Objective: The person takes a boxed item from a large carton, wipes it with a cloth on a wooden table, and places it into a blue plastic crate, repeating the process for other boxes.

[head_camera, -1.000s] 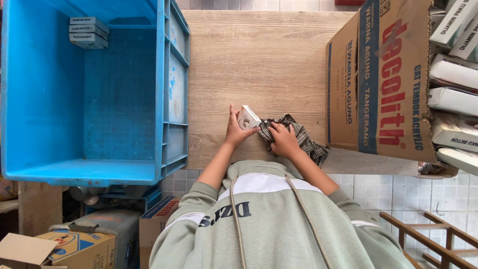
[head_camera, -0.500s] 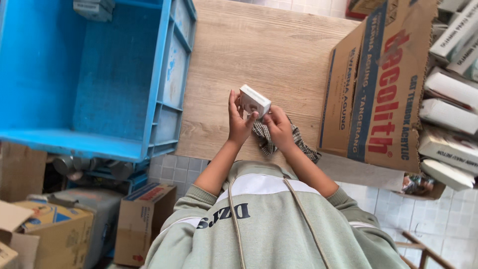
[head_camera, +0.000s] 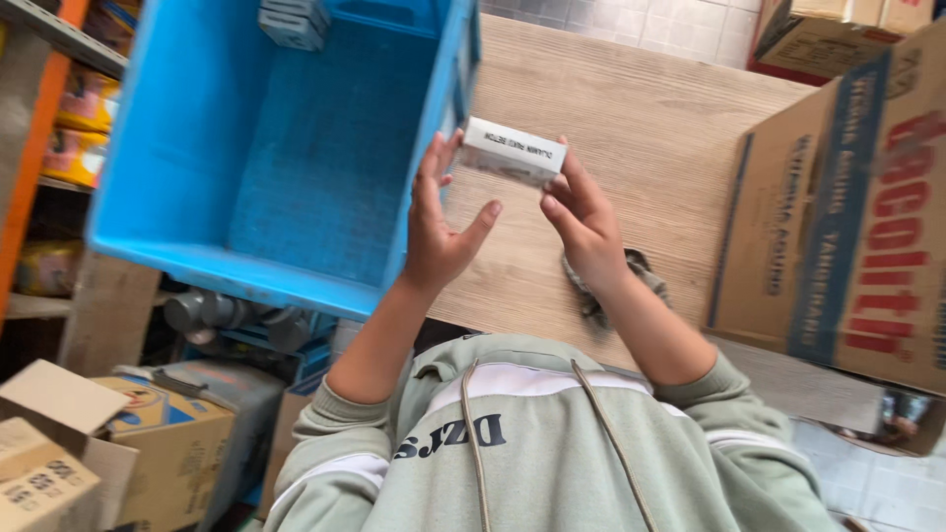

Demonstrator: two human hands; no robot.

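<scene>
A small white box [head_camera: 512, 151] is held up between both hands above the wooden table [head_camera: 631, 118]. My right hand [head_camera: 581, 219] grips its right end with fingers and thumb. My left hand [head_camera: 439, 222] touches the left end with its fingertips, palm open toward the box. A grey patterned cloth [head_camera: 631, 271] lies on the table under my right wrist. To the left stands a big blue plastic crate [head_camera: 286, 167], with a small grey box [head_camera: 294, 22] at its far end.
A large brown cardboard carton [head_camera: 838, 207] stands open at the right of the table. Another carton [head_camera: 838, 34] is at the back right. Below left are cardboard boxes [head_camera: 89, 443] on the floor and a shelf [head_camera: 49, 118] with yellow packets.
Both hands lifted the white box off the table and away from the cloth, raising it toward the crate's edge. The view has swung to the right and moved closer.
</scene>
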